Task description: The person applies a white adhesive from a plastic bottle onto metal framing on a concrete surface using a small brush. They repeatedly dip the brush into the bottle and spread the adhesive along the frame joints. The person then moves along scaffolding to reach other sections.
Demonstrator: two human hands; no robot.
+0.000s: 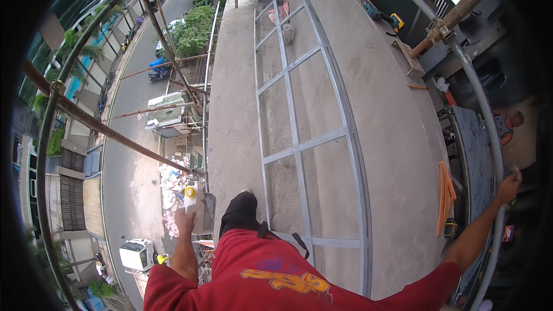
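At the lower left, my left hand (185, 222) is closed round a white plastic bottle with a yellow cap (192, 200), held out beside the ledge. A grey container-like thing (206, 219) shows just right of it, partly hidden. Far to the right, my right hand (508, 188) reaches across a curved metal scaffold pipe (496, 152). Its fingers are closed, and a small greyish thing shows at them, too dark to name. Between my arms, a silver metal frame of long rails and crossbars (295, 121) stands against the grey concrete wall.
The concrete ledge (230, 98) runs ahead, with a street far below on the left. Rusty scaffold poles (109, 126) cross there. On the right are a teal power tool (371, 10), an orange frame-like piece (444, 196), a bluish sheet (473, 144) and another person (506, 126).
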